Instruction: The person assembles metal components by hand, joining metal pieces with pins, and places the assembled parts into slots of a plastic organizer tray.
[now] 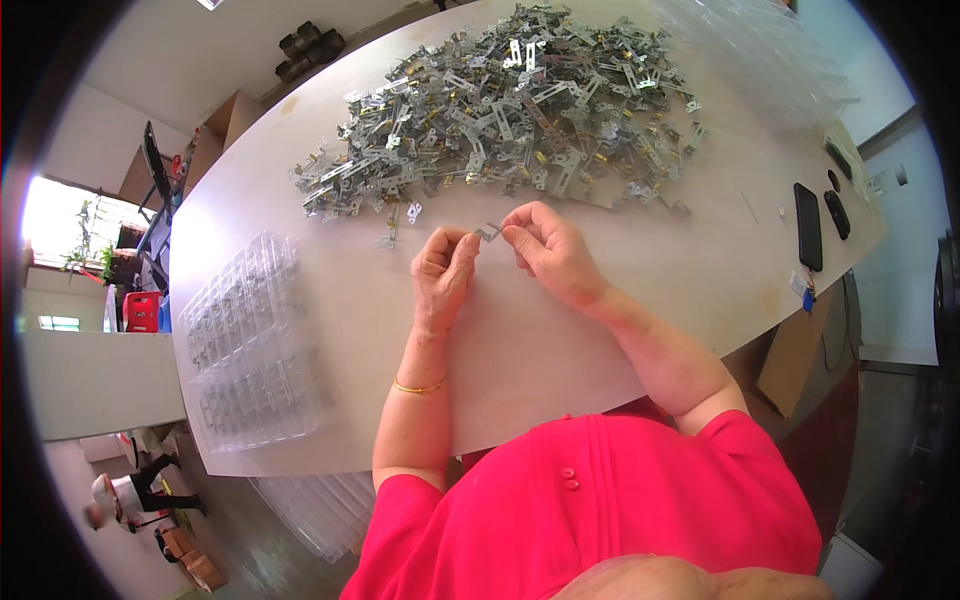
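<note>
Head view: left hand [443, 268] and right hand [548, 250] both pinch one small bracket [489, 232] above the desk [600, 320], near the pile [500, 110]. Likely light, stiff, sharp-edged; grip by the flat ends.

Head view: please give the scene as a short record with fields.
left hand: pinches one end of a small metal bracket
right hand: pinches its other end
pile: loose metal brackets, beyond the hands
tray: clear plastic, many pockets, at the left
phone: dark, at the right
table: pale top
</note>
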A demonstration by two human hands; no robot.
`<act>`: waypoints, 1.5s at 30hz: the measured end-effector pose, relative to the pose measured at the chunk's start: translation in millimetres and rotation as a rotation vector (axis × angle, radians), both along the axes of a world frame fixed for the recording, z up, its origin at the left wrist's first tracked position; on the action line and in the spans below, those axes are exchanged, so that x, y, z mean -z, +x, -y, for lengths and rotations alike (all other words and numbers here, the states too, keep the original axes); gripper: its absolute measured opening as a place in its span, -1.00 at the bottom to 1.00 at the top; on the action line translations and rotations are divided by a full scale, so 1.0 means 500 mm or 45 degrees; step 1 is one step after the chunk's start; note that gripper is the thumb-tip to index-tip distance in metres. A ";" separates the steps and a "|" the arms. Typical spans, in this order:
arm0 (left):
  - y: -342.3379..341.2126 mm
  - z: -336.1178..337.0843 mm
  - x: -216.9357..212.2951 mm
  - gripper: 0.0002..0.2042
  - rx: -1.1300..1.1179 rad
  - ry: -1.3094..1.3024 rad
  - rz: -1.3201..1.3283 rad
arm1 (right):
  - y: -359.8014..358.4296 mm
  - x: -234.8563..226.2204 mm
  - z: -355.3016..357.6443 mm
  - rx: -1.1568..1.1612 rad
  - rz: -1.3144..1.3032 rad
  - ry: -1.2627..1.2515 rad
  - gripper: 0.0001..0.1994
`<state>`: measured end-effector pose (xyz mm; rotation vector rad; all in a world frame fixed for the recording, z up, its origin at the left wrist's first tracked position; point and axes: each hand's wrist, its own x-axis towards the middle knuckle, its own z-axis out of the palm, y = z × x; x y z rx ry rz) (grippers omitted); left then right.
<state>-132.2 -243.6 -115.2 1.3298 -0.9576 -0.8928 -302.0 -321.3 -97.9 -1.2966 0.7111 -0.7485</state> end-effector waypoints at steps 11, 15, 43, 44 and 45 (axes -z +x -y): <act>-0.016 0.000 -0.007 -0.87 0.099 0.041 -0.035 | -0.015 0.002 0.029 -0.196 0.048 0.256 -0.81; -0.020 -0.005 -0.016 -0.85 0.202 0.035 0.077 | -0.017 0.004 0.035 -0.163 0.042 0.132 -0.84; -0.007 0.007 -0.019 -0.76 0.201 0.257 -0.491 | -0.022 -0.012 0.037 -0.167 0.122 -0.713 -0.97; -0.004 0.007 -0.018 -0.76 0.231 0.240 -0.521 | -0.020 -0.008 0.035 -0.170 0.123 -0.714 -0.97; -0.004 0.007 -0.019 -0.76 0.228 0.238 -0.523 | -0.019 -0.002 0.032 -0.165 0.195 -0.557 -0.97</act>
